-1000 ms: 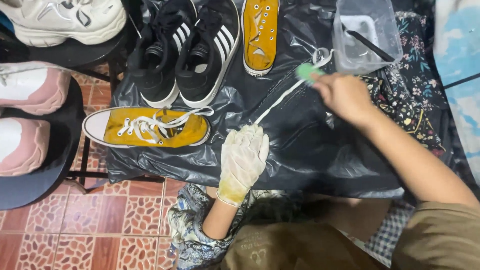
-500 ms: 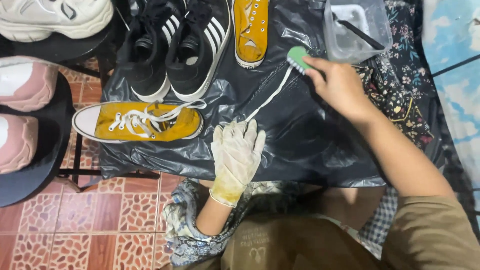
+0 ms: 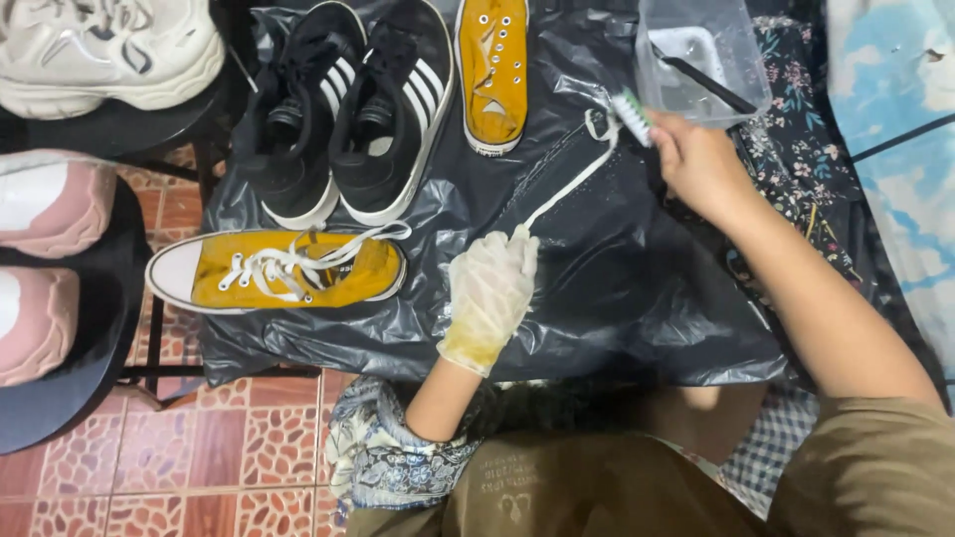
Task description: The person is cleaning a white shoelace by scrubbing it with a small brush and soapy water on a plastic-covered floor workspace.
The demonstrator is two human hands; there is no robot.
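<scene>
A white flat lace (image 3: 567,189) runs diagonally across crinkled black plastic (image 3: 647,298); gloved left hand (image 3: 489,293) pins its near end, bare right hand (image 3: 696,159) grips a green-bristled brush (image 3: 630,114).

Shoelace (image 3: 567,189) right of laced shoe (image 3: 279,270)
</scene>
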